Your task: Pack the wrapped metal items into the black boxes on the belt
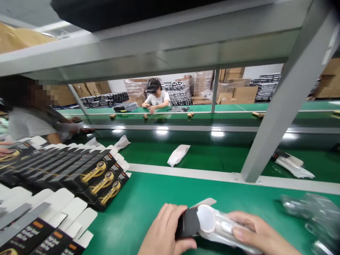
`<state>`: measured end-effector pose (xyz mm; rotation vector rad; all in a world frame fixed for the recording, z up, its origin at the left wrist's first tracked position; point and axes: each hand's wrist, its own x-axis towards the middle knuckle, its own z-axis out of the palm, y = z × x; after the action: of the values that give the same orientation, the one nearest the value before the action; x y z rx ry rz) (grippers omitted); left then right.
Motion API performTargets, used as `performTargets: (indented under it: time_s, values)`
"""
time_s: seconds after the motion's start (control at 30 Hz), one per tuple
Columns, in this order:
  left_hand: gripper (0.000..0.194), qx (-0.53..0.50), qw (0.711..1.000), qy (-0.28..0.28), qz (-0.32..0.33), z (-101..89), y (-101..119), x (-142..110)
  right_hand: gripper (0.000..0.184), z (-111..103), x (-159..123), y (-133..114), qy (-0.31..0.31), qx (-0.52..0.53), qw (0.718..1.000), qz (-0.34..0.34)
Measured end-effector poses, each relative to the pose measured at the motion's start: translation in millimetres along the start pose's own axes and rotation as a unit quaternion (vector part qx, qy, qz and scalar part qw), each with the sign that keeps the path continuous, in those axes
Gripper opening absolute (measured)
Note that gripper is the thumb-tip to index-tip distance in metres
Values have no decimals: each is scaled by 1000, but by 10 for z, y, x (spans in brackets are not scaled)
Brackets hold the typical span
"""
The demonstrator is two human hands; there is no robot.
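My left hand (165, 228) is wrapped round a small black carton (188, 224) just above the green bench, near the bottom middle. One white end flap (207, 202) stands out from the carton. In my right hand (256, 232) is a white handheld fan (221, 226) in a clear plastic bag, thumb on top. Its round head meets the carton's open end; how far it reaches inside I cannot tell. Left of my hands, rows of black cartons (91, 173) with gold fan pictures and open white flaps are stacked. More such cartons (39, 233) stand nearer.
Blurred clear-bagged items (313, 216) lie at the right. A slanted grey post (276, 95) rises beyond the bench. Past a metal edge runs a green conveyor (212, 156) carrying a white packet (179, 155) and a bagged item (293, 164). One co-worker (32, 120) is at left, another (158, 97) opposite.
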<state>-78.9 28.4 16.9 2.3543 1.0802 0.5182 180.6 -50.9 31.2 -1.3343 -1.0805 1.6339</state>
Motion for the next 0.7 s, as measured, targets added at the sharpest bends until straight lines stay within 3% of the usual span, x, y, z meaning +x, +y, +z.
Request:
performTargets:
  time_s: [0.13, 0.27, 0.43, 0.6, 0.7]
  values:
    - [58, 31, 996, 34, 81, 25, -45, -77, 52, -80, -39, -137, -23, -78, 997, 16]
    - [61, 77, 986, 51, 138, 62, -20, -86, 38, -81, -57, -232, -14, -142, 989, -33]
    - [63, 128, 974, -15, 185, 93, 55, -87, 25, 81, -44, -146, -1, -186, 982, -27]
    - [61, 146, 968, 4, 205, 94, 76, -69, 26, 289, 23, -128, 27, -166, 985, -38]
    - [60, 158, 957, 48, 240, 120, 97, -42, 24, 345, 77, -165, 26, -192, 981, -24]
